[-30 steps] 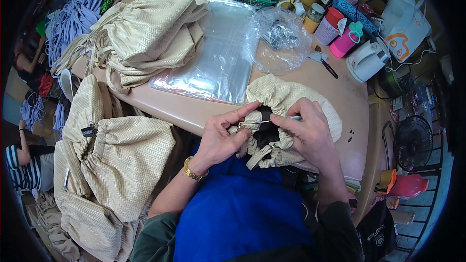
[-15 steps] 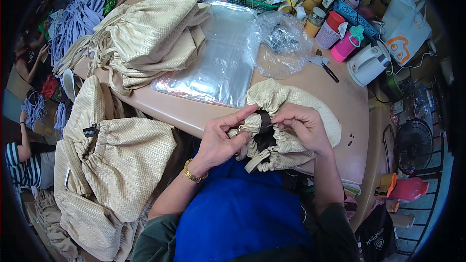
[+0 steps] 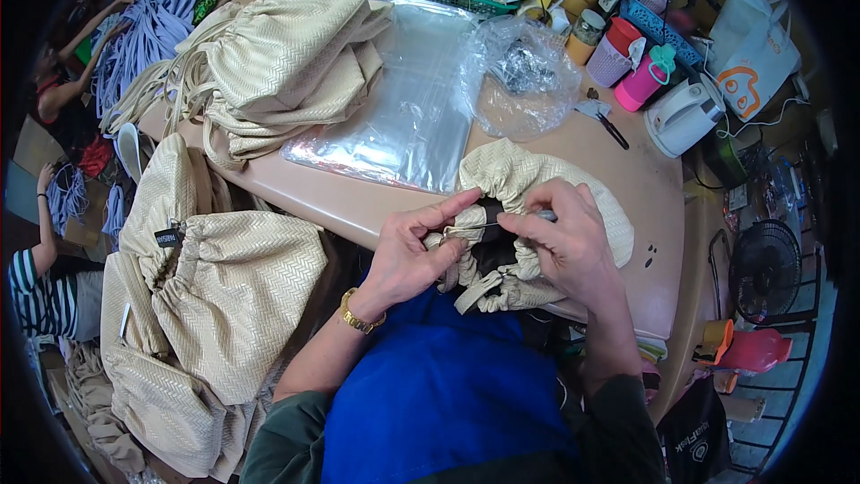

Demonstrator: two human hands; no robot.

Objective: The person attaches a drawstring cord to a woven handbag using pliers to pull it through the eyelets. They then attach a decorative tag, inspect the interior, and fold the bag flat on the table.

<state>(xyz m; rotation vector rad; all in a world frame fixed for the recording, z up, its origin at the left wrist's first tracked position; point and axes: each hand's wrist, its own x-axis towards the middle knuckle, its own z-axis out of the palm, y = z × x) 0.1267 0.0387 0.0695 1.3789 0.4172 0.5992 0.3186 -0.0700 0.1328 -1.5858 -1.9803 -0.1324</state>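
Observation:
A cream herringbone-textured drawstring bag (image 3: pixel 600 206) lies at the table's near edge, its gathered mouth toward me and its dark lining showing. My left hand (image 3: pixel 408 251), a gold watch on its wrist, pinches the bag's rim between thumb and fingers. In my right hand (image 3: pixel 578 246) is a thin metal tool with a grey handle (image 3: pixel 545 214), perhaps an awl or a hook; its slim shaft reaches across to the rim beside my left fingertips. Whether the tip goes into the fabric I cannot tell.
Similar bags (image 3: pixel 287 54) are piled at the back left, and more bags (image 3: pixel 237 300) hang at my left. Clear plastic sleeves (image 3: pixel 385 116), a crumpled plastic bag (image 3: pixel 524 90), black-handled snips (image 3: pixel 613 130) and a white kettle (image 3: pixel 685 116) occupy the table. Another person (image 3: pixel 63 94) handles lavender cords.
My right hand has turned and shifted slightly, and the thin tool now shows in it, laid across the rim. My left hand keeps its pinch. At far left, a person's arms have reached up to the cords.

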